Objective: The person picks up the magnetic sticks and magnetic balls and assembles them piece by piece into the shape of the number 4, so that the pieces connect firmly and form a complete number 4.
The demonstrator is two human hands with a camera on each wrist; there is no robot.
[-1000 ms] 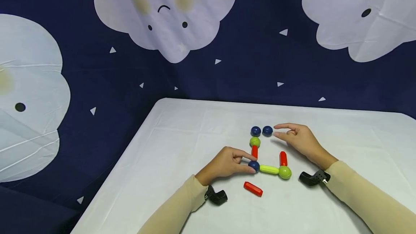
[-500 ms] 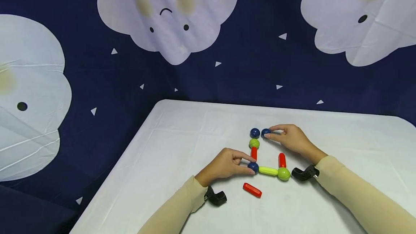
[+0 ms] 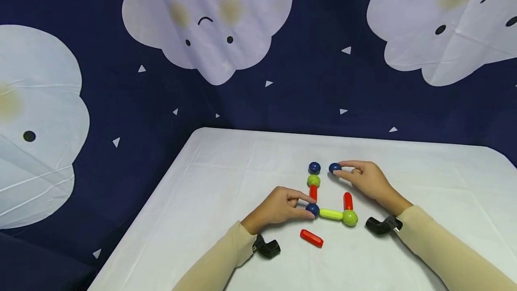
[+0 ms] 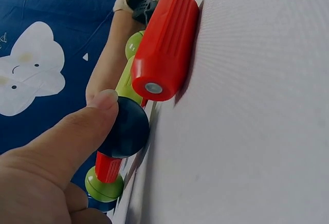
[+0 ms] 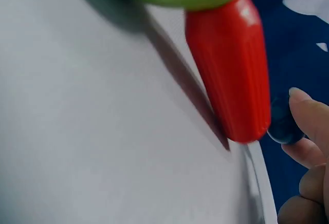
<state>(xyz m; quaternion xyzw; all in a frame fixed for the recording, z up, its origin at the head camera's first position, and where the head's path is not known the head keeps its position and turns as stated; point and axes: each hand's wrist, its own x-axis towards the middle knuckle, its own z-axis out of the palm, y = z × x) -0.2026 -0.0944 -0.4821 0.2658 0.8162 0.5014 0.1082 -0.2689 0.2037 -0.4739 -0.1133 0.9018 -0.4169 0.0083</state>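
My left hand [image 3: 282,205] pinches a dark blue ball [image 3: 313,210] between thumb and finger, at the corner of a joined shape. From this ball a red stick [image 3: 313,193] runs back to a green ball [image 3: 313,180]. A yellow-green stick [image 3: 331,214] links the same corner to another green ball [image 3: 350,218], which bears a second red stick [image 3: 348,201]. Beyond the shape, my right hand [image 3: 367,181] holds another blue ball [image 3: 335,168] by thumb and fingertip. In the right wrist view that ball [image 5: 282,124] is partly hidden behind the red stick.
A third blue ball [image 3: 314,168] lies behind the far green ball, close to it. In front of the shape lies a loose red stick [image 3: 311,238], its metal-tipped end facing the left wrist camera. All rest on a white-covered table [image 3: 226,169] before a dark blue cloud-print backdrop [image 3: 307,102].
My right hand has closed its thumb and finger on the right-hand blue ball and drawn it a little away from the other blue ball. My left hand keeps its hold on the corner ball.
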